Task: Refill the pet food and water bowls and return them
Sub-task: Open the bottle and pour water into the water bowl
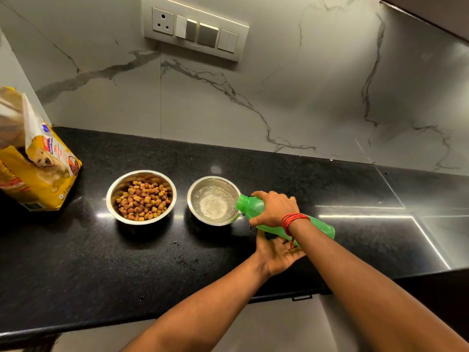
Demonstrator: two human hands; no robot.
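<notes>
Countertop (177,262): black speckled stone, polished to a high gloss with mirror-like reflections. Backsplash (279,97): grey-veined marble-look slab, smooth, low sheen. Food bowl (119,184) and water bowl (193,189): stainless steel, bright and reflective. Kibble (142,199): matt, rough-faced. Green bottle (317,227): translucent plastic, smooth. Pet food bag (38,179): printed, glossy, creased. Switch plate (195,50): smooth satin plastic. Wrist thread (294,219): red, matt fibre.

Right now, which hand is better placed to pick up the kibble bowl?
Probably the left hand: it lies open beneath the green bottle, on the side of the kibble bowl. The right hand grips the bottle.
</notes>
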